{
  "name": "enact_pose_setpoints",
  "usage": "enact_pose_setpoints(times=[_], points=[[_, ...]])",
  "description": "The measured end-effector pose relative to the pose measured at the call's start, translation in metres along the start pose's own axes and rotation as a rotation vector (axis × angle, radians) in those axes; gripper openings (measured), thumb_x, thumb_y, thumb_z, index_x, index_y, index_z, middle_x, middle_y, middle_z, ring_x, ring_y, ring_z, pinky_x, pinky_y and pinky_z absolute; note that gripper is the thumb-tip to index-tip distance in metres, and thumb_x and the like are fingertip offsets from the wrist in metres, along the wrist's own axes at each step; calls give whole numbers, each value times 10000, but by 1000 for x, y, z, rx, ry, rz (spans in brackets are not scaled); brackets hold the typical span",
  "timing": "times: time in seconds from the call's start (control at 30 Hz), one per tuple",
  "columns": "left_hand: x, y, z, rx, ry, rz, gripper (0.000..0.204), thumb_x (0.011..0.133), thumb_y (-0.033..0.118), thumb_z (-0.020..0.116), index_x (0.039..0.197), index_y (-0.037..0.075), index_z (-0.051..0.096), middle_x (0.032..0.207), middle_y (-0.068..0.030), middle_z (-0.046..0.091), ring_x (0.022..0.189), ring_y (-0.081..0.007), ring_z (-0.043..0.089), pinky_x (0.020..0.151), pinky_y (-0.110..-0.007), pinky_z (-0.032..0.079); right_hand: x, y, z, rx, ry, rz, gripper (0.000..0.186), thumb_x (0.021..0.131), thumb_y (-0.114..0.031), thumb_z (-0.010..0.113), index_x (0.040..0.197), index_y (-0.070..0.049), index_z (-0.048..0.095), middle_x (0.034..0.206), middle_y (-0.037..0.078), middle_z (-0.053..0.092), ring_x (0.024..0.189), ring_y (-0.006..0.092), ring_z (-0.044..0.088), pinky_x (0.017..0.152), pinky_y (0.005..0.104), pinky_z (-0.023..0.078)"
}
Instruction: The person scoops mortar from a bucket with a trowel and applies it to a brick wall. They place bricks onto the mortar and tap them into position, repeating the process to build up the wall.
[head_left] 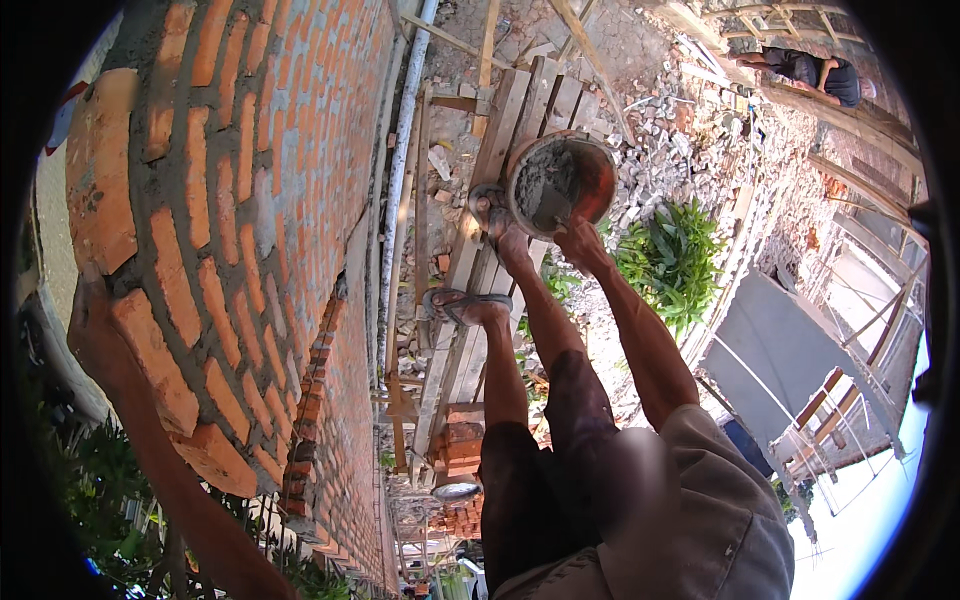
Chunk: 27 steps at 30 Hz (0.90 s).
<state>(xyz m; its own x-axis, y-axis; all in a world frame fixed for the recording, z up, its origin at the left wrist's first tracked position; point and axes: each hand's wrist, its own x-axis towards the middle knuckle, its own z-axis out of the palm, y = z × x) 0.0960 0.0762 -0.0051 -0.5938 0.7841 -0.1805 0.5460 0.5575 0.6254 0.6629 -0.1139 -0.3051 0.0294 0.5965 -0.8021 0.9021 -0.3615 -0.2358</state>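
Note:
My left hand (95, 325) lies against the outer side of an orange brick (155, 360) on the top course of the wall at the left. Its fingers are dark and partly hidden, so their grip is unclear. Another brick (103, 170) sits farther along the same course, beyond a gap. At the right, my right hand (582, 245) is closed at the near rim of a round bucket (597, 180) holding wet grey mortar (540, 170). It grips a trowel (552, 208), whose blade dips into the mortar; the handle is hidden by my fingers.
My sandalled feet (470, 305) stand on narrow wooden planks (505, 125), with the bucket beside them. A pale pole (405, 150) runs along the brick wall (235, 150). Below are rubble (650, 155), a leafy plant (675, 255) and stacked bricks (462, 440). Another person (820, 78) is at the far right.

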Motion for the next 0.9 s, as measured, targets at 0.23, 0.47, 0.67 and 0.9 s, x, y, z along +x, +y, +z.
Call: enact_pose_setpoints(times=[0.23,0.47,0.67,0.9], points=[[3,-8,-2,-79,-23,18,469,977,310,571,1287,-41,587,1101,-137,665,896,-193,661,782,-332,544,23,-44,-44,-290,184,115,166,815,-144,628,907,-29,705,938,222,691,870,351,698,728,446,558],[5,-13,-5,-79,-36,31,441,980,265,562,1296,-43,576,1086,-134,666,898,-195,665,784,-330,549,-30,-28,-43,-367,292,-167,180,855,-114,588,952,19,662,877,180,662,773,306,673,669,410,539],[6,-9,-3,-142,-14,-17,414,980,233,550,1288,-42,581,1066,-118,673,859,-165,662,755,-319,542,-10,-20,-17,655,-148,113,261,858,-233,538,870,5,644,872,269,677,807,404,676,635,453,493],[6,-12,-8,-49,17,-50,410,983,270,553,1239,-46,611,1021,-101,680,796,-151,641,711,-302,503,-22,3,-26,-83,352,129,305,952,-305,487,963,-51,656,840,244,671,803,430,659,723,530,515]])
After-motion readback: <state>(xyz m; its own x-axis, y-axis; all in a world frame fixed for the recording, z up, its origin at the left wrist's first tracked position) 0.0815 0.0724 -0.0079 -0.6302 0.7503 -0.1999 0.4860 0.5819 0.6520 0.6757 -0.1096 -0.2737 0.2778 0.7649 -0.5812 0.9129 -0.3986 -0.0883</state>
